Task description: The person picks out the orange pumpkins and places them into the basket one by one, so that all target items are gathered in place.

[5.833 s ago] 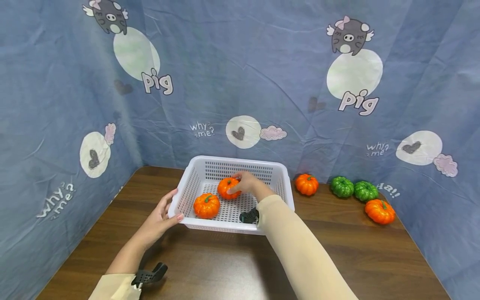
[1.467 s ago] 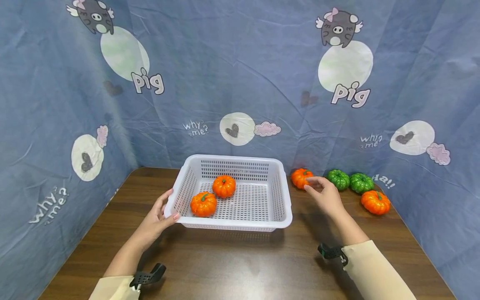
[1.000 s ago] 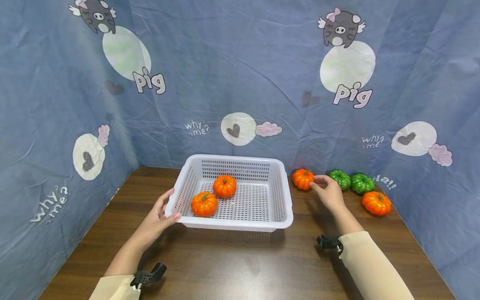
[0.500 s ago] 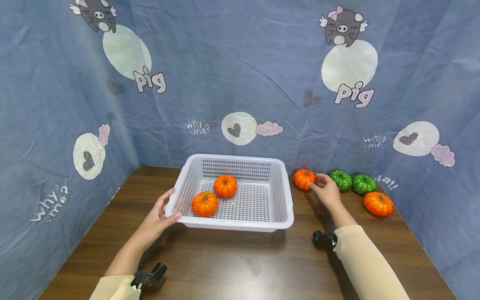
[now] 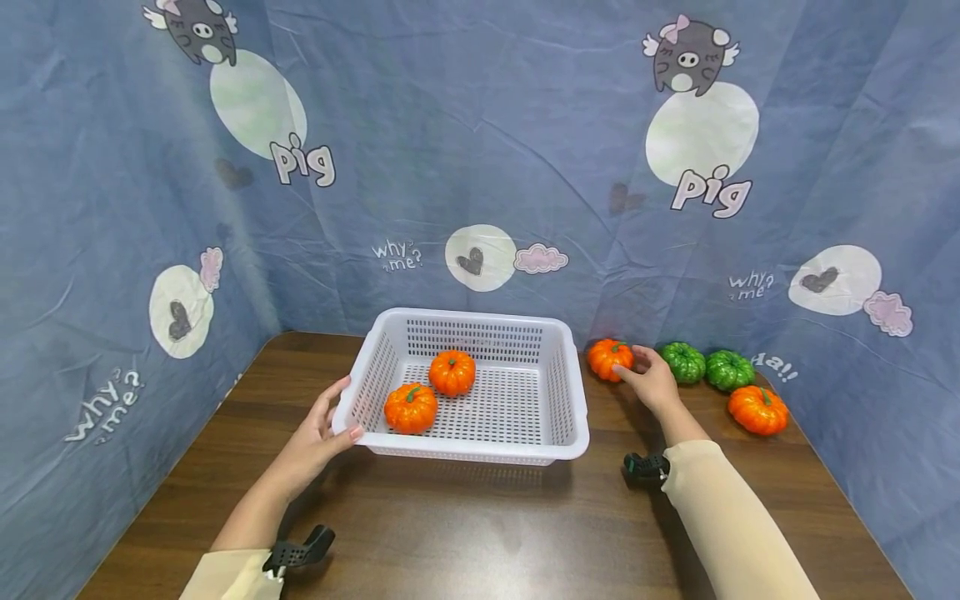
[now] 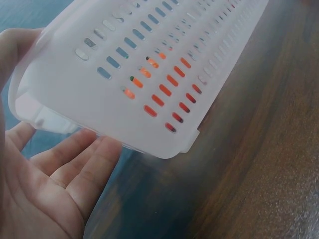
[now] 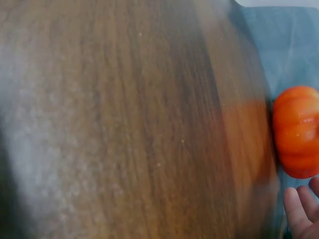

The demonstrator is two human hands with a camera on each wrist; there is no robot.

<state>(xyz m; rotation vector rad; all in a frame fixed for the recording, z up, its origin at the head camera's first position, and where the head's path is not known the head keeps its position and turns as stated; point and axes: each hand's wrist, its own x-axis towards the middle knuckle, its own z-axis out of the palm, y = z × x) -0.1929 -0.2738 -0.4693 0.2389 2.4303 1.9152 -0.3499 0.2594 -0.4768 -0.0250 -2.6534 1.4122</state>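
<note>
My left hand [image 5: 309, 442] grips the left end of a white plastic basket [image 5: 480, 450], thumb over the rim. In the left wrist view, the fingers [image 6: 97, 162] of that hand reach under the basket's end wall [image 6: 94, 99]. Two orange pumpkins, a front one [image 5: 410, 409] and a rear one [image 5: 452, 372], lie in the basket's left half. Just right of the basket, another orange pumpkin [image 5: 609, 359] sits on the table. My right hand [image 5: 654, 383] is at its right side, thumb overlapping it in the head view. In the right wrist view, the fingers [image 7: 297, 211] are spread beside the pumpkin [image 7: 298, 137].
Two green pumpkins, a left one [image 5: 682, 363] and a right one [image 5: 730, 370], stand by the back curtain [image 5: 525, 200]. One more orange pumpkin [image 5: 758, 410] lies at the right edge of the brown wooden table [image 5: 465, 525]. The curtain rises behind and on both sides.
Earlier the right hand held the rear orange pumpkin inside the basket. It has since left that pumpkin there and moved right to the pumpkin outside. The left hand has stayed on the basket.
</note>
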